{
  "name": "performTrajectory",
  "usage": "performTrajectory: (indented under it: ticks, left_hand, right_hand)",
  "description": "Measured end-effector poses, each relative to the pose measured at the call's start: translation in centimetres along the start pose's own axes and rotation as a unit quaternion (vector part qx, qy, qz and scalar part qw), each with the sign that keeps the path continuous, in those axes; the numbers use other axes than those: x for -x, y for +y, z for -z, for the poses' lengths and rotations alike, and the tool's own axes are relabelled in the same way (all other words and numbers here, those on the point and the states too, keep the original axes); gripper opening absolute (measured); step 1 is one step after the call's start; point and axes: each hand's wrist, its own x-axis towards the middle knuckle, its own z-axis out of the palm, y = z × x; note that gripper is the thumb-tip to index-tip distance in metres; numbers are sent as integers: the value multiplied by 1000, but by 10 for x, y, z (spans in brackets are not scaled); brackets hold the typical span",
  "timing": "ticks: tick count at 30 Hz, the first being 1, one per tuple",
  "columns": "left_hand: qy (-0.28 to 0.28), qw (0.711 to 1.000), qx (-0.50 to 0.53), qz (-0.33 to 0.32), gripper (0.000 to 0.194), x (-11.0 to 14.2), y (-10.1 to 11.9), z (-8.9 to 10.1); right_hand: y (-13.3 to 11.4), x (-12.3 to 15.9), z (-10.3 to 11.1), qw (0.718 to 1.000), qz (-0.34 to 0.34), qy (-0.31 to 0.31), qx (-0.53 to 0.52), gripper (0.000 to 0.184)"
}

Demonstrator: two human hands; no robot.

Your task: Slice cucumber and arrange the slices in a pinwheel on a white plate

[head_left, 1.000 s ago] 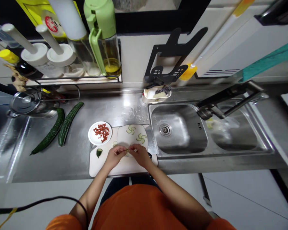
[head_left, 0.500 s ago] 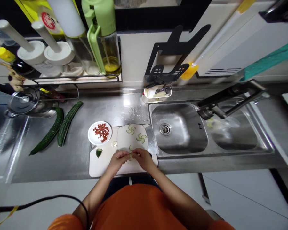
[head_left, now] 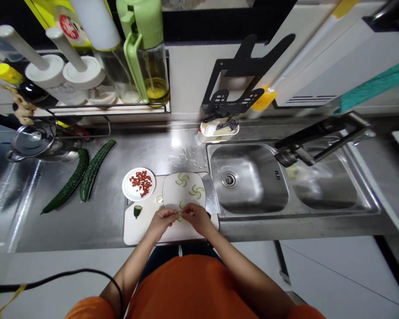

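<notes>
My left hand (head_left: 164, 223) and my right hand (head_left: 197, 218) meet over the near edge of a white squarish plate (head_left: 171, 195). Fingertips of both are pinched on a thin cucumber slice (head_left: 179, 216), mostly hidden by the fingers. Curved green-edged slices form two pinwheels on the plate, one at the top (head_left: 182, 179) and one at the right (head_left: 197, 191); more slices lie by my fingers. Underneath is a white cutting board (head_left: 142, 230), bearing a cucumber end piece (head_left: 137, 212) and a small pale slice (head_left: 159, 199).
A round white plate (head_left: 125, 188) of chopped red bits overlaps the board's left corner. Two whole cucumbers (head_left: 66, 188) lie further left. A flat metal blade (head_left: 212, 195) shows right of the squarish plate, beside the sink (head_left: 249, 206). Bottles and jars fill a rack (head_left: 119, 108) behind.
My fingers shift very slightly around the cucumber slice, and the whole view has drifted a little. The plates and the pinwheels stay as they were.
</notes>
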Motion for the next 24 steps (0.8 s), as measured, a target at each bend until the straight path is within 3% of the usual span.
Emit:
performTrajectory:
  ticks: [5, 16, 24]
  left_hand:
    - [-11, 1000, -13, -8, 25, 0, -1, 0]
    - [-14, 996, 82, 16, 28, 8, 11, 0]
    - [-22, 992, 121, -3, 22, 4, 7, 8]
  right_hand:
    - [-3, 0, 2, 1000, 6, 3, 27, 10]
    - [9, -1, -6, 992, -12, 55, -115, 15]
    - [5, -3, -6, 991, -16, 58, -118, 17]
